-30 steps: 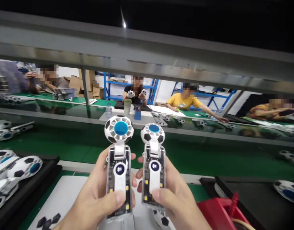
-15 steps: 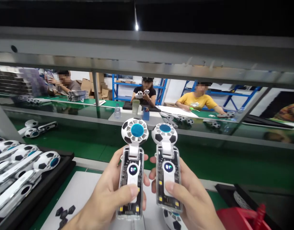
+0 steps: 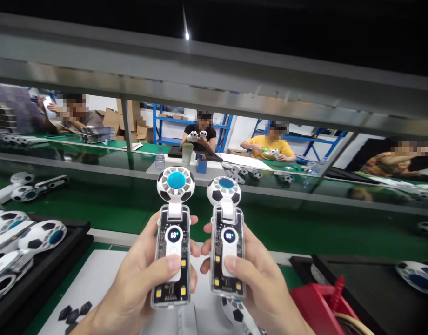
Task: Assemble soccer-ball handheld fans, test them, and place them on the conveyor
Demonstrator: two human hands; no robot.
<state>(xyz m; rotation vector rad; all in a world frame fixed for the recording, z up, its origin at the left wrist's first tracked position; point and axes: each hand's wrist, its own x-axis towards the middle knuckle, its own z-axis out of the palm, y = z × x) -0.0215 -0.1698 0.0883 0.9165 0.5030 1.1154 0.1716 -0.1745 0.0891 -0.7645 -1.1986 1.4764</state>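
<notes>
While both units are held upright side by side above the white mat [image 3: 105, 279], the left hand [image 3: 137, 288] is clamped round the left fan [image 3: 172, 242] and the right hand [image 3: 259, 284] round the right fan [image 3: 226, 246], each thumb resting on the white button strip. Both small round displays are lit, and the readings appear to be 60. Judged from this, both fans are powered and under check. More fans lie in the black tray [image 3: 43, 274] at left, and others sit on the green conveyor [image 3: 95, 204], apparently awaiting handling.
</notes>
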